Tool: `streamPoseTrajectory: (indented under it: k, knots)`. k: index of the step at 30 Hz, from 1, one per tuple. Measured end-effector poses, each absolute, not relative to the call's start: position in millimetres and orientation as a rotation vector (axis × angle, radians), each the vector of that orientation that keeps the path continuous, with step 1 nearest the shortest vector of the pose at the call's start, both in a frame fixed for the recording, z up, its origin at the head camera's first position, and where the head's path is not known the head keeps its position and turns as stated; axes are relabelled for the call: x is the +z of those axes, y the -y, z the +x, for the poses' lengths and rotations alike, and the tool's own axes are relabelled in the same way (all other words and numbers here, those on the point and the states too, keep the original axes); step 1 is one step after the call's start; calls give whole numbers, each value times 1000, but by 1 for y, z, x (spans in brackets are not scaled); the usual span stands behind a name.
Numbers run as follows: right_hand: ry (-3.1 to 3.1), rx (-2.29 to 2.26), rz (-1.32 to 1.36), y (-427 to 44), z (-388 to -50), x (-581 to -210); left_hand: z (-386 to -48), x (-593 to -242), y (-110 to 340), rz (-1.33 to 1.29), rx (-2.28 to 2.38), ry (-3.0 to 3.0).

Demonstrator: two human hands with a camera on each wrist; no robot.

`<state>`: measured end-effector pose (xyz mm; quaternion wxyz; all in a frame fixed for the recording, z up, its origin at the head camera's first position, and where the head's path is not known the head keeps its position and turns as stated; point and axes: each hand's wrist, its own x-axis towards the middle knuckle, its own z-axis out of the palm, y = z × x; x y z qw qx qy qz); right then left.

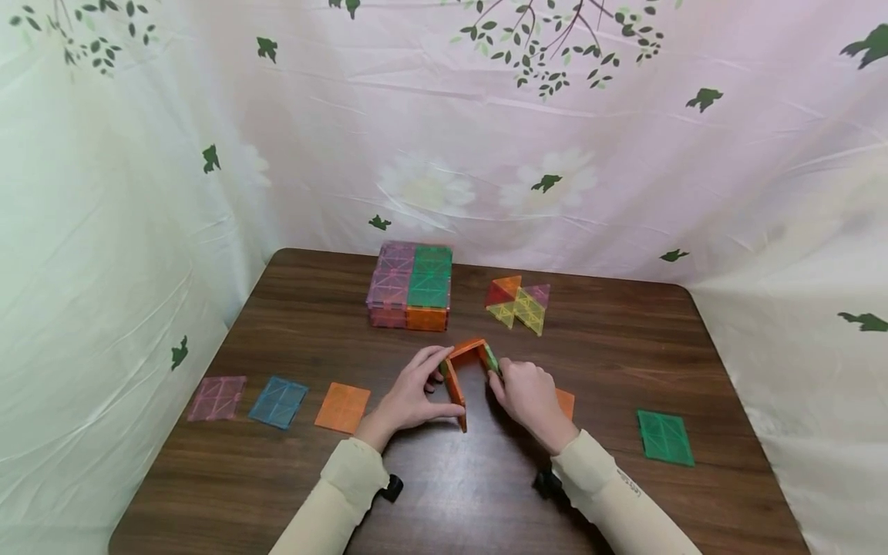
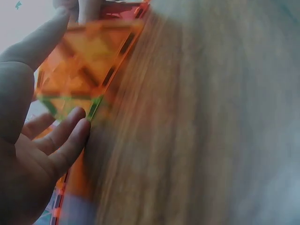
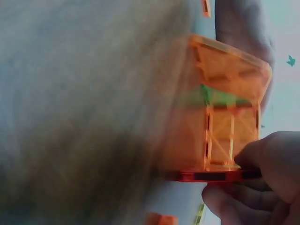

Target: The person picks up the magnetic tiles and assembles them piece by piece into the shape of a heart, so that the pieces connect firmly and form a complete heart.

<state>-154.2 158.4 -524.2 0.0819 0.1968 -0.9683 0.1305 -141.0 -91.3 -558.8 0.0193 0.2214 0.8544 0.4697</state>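
Observation:
Translucent magnetic tiles stand on edge in a three-sided shape, with an orange back tile (image 1: 466, 348) and an orange left tile (image 1: 454, 385). My left hand (image 1: 412, 393) spans that left tile, thumb at its near end and fingers by a green-edged piece (image 2: 96, 107) at the far corner. On the other side my right hand (image 1: 530, 397) pinches the right wall, a red-edged tile (image 3: 211, 176) in the right wrist view, thumb inside and fingers outside. A green piece (image 1: 492, 358) shows on this wall's outer side. My fingers partly hide both walls.
Behind stands a box of purple, green and orange tiles (image 1: 430, 277). Beside it lie several triangles (image 1: 530, 312). Flat squares lie around: pink (image 1: 217, 398), blue (image 1: 279, 402), orange (image 1: 343, 407) at left, orange (image 1: 566, 402) and green (image 1: 664, 437) at right. A printed curtain (image 1: 444, 154) hangs behind.

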Motion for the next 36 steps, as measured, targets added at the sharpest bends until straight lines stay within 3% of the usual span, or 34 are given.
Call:
streamPoseTrajectory:
  k: [15,36]
  knots:
    - [2909,600,1002,-178,-177,-518,-158,-547,102,769,1202,-2557]
    - [3026,643,963,-211,-174,-505,-165,-545,100,812,1084,-2589]
